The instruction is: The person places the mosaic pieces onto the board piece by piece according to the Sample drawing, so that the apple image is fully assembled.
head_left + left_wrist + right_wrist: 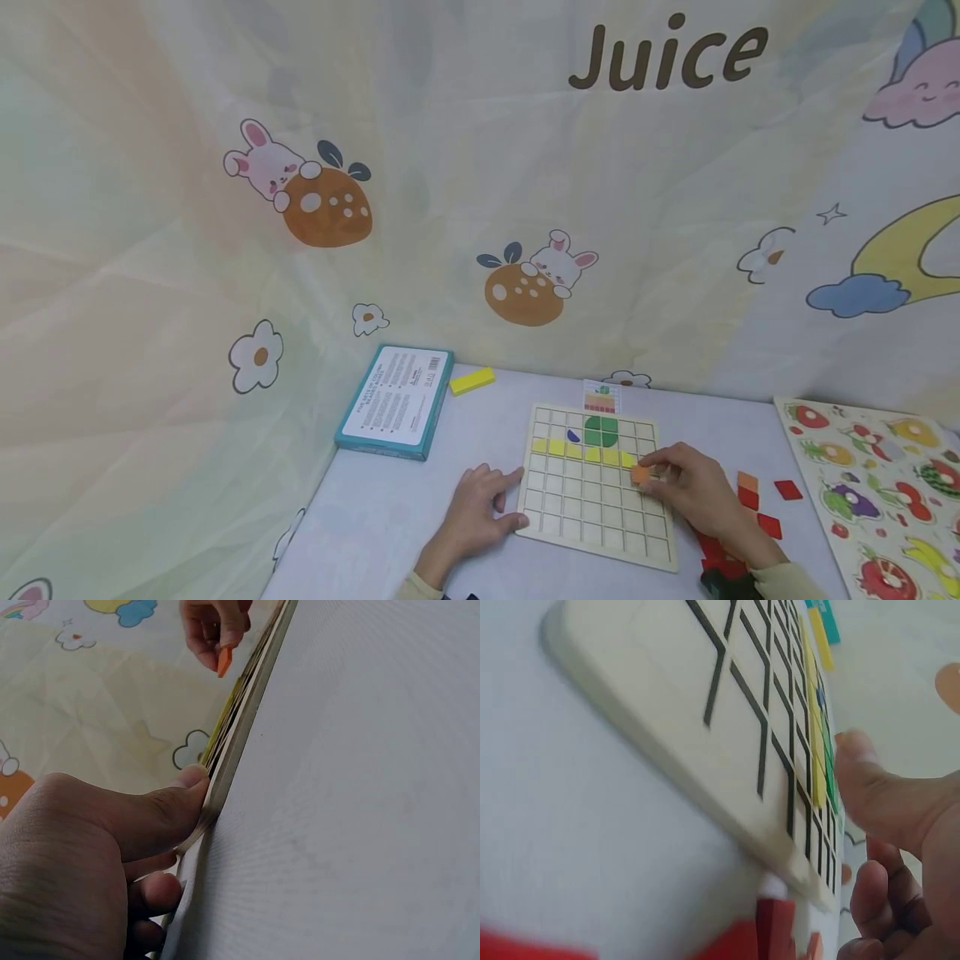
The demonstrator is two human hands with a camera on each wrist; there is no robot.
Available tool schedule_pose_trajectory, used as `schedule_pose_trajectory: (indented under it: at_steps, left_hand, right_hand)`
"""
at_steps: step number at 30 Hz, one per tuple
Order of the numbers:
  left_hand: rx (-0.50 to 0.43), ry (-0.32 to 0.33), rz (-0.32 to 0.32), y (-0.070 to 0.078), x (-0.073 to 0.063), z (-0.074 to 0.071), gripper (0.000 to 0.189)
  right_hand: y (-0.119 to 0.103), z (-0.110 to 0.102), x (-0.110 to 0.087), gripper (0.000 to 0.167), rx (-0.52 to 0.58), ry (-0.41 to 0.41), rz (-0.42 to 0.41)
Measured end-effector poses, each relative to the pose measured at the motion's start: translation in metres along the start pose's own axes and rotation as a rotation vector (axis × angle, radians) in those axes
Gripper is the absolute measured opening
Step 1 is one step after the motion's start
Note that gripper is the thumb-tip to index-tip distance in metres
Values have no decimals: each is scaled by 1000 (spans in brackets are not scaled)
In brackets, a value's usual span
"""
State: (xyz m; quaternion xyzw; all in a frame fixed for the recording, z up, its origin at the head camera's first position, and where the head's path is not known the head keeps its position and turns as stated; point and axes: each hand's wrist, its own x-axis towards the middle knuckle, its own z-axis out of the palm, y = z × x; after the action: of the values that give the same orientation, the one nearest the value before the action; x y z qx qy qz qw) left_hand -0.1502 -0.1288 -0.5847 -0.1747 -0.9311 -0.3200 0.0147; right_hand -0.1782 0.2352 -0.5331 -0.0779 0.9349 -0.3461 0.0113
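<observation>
My right hand [697, 492] pinches a small orange square tile [640, 475] at the right end of a pale gridded board [592, 542]. The tile is just below the row of yellow tiles [556, 447] on the board. In the left wrist view the orange tile [224, 661] hangs from the fingertips. My left hand [477, 508] touches the board's left edge with thumb and index finger spread apart; its other fingers are bent. Green quarter-round tiles [601, 432] and a blue half-round piece [573, 436] lie higher on the grid. My right thumb mostly hides the orange tile in the right wrist view.
Right of the board lie red tiles [787, 490] and orange tiles [747, 480], partly under my right forearm. A small pattern card [602, 397] stands behind the board. A teal box [395, 402] and a yellow block [472, 381] lie back left; a fruit puzzle board [862, 454] lies far right.
</observation>
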Motion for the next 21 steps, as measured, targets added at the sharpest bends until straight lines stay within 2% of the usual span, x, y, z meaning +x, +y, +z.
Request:
schedule_pose_trajectory:
  at_steps: [4,10,16,21]
  left_hand:
    - [-2,-11,-14,0,0,0,67]
    - [-6,-12,-18,0,0,0,67]
    - [-12,-24,-28,1,0,1,67]
    - [-4,-17,-24,1,1,0,67]
  right_hand:
    - [-3,8,5,33,-31,-15,-2]
    - [-2,15,8,36,-43,-55,47]
    - [-1,14,7,42,-44,-36,70]
    - [4,14,6,31,-59,-9,52]
